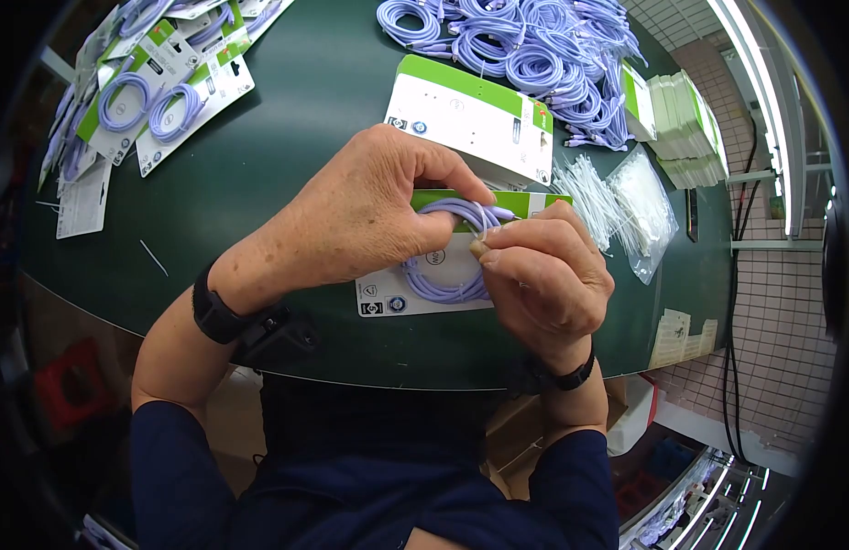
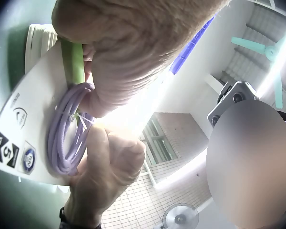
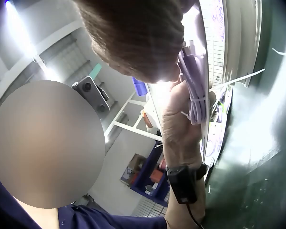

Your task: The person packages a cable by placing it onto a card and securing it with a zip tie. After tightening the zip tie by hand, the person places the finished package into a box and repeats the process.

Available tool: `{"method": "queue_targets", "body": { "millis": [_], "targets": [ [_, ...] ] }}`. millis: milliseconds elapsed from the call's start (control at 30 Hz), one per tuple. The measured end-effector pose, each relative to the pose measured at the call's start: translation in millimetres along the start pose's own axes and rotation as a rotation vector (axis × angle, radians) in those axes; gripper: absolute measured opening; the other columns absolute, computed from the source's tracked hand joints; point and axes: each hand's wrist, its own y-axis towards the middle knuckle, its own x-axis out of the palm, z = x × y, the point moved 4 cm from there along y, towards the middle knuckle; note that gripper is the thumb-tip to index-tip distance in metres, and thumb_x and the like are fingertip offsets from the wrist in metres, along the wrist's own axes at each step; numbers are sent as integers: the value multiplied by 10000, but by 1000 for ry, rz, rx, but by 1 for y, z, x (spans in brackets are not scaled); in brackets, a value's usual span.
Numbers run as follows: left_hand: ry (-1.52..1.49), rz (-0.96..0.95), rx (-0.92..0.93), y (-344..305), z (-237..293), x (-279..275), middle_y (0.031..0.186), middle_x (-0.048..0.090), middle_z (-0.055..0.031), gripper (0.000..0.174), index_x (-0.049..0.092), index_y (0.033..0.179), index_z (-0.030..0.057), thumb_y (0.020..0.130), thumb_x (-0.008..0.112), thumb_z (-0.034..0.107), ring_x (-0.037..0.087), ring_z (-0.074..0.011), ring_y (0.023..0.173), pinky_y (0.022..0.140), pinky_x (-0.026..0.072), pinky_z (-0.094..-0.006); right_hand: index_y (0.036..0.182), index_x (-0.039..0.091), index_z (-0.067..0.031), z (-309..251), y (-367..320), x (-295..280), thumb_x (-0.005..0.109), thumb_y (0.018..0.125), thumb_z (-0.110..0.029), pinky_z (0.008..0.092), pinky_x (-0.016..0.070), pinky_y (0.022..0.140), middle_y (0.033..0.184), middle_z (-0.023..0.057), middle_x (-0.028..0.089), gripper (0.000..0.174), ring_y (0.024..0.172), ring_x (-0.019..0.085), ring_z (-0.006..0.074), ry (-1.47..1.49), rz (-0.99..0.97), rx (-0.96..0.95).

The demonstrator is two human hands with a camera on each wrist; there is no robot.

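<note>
A coiled lilac cable [image 1: 447,286] lies against a white and green card [image 1: 383,291] on the table. The left hand [image 1: 356,206] grips the coil and the card's upper edge between thumb and fingers. At the coil's right side, the right hand [image 1: 553,270] pinches a thin white tie with thumb and index finger. In the left wrist view, the tie [image 2: 78,117] crosses the coil [image 2: 62,138], its ends sticking out. The right wrist view shows a white tie round the coil [image 3: 196,90]; a long tie end [image 3: 243,76] juts out past the card.
Behind the hands stands a stack of cards [image 1: 470,110], with a heap of lilac cables [image 1: 543,55] beyond. White ties [image 1: 589,197] and a clear bag [image 1: 642,215] lie at right, near more stacked cards [image 1: 685,124]. Carded cables [image 1: 172,115] are piled at far left.
</note>
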Motion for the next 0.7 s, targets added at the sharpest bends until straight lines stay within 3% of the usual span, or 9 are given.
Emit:
{"method": "queue_targets", "body": {
  "millis": [233, 367, 533, 700],
  "targets": [
    [114, 39, 68, 2, -5, 2, 971, 798, -93, 313, 810, 1109, -2, 819, 693, -24, 722, -128, 903, 839, 573, -273, 940, 751, -66, -2, 5, 9, 823, 719, 91, 325, 486, 593, 893, 77, 727, 280, 698, 632, 238, -166, -158, -65],
    [159, 27, 87, 1, -7, 4, 962, 797, -100, 299, 811, 1091, -3, 814, 697, -6, 713, -128, 873, 803, 562, -278, 934, 734, -63, -3, 4, 14, 782, 703, -7, 343, 463, 562, 867, 41, 691, 243, 658, 606, 216, -228, -157, -136],
    [131, 21, 68, -1, -4, 4, 955, 797, -100, 290, 809, 1079, -4, 813, 695, -6, 710, -124, 870, 796, 563, -285, 929, 738, -67, -13, 4, 14, 787, 678, -8, 332, 483, 573, 882, 38, 707, 263, 638, 615, 213, -278, -201, -101],
    [179, 41, 162, 3, -6, -1, 961, 789, -96, 312, 815, 1076, 12, 785, 705, -18, 719, -163, 864, 800, 568, -290, 924, 737, -49, -14, 10, 6, 788, 770, 27, 313, 509, 591, 894, 67, 724, 179, 641, 639, 212, -258, -102, -66]
  ]
}}
